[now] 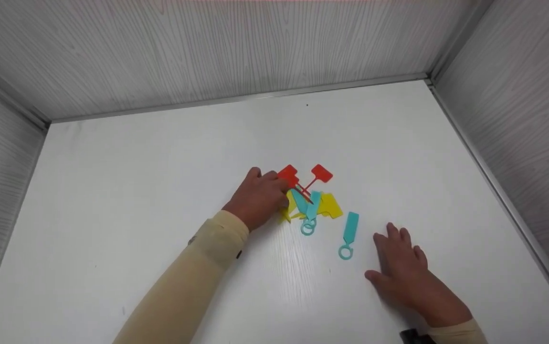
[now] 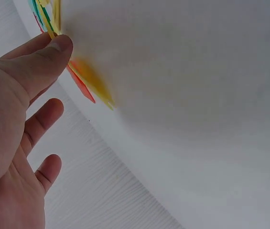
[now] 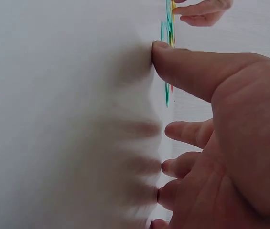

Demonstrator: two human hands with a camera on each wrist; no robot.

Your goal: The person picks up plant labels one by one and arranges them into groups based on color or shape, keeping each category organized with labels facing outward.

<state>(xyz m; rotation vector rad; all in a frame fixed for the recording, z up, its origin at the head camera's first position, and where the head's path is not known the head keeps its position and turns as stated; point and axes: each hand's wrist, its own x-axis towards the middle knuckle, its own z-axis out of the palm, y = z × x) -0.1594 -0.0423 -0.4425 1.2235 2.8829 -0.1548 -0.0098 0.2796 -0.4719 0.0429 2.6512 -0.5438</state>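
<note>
My left hand (image 1: 260, 198) is at the left side of a small pile of flat plastic tags. In the left wrist view its thumb and forefinger pinch a yellow tag (image 2: 91, 81) at the pile, with a red tag (image 2: 82, 86) right behind it. The other fingers stay apart. The pile also has a red T-shaped tag (image 1: 322, 173), a yellow tag (image 1: 330, 206) and a teal tag with a ring end (image 1: 313, 205). Apart from the pile, a single teal ring tag (image 1: 351, 228) lies nearer my right hand (image 1: 401, 270), which rests on the table with fingers spread, holding nothing.
The white tabletop (image 1: 160, 167) is bounded by a grey wood-grain panel (image 1: 231, 52) at the back, with similar panels at the left and right. Metal edging (image 1: 241, 99) runs along the table's back edge.
</note>
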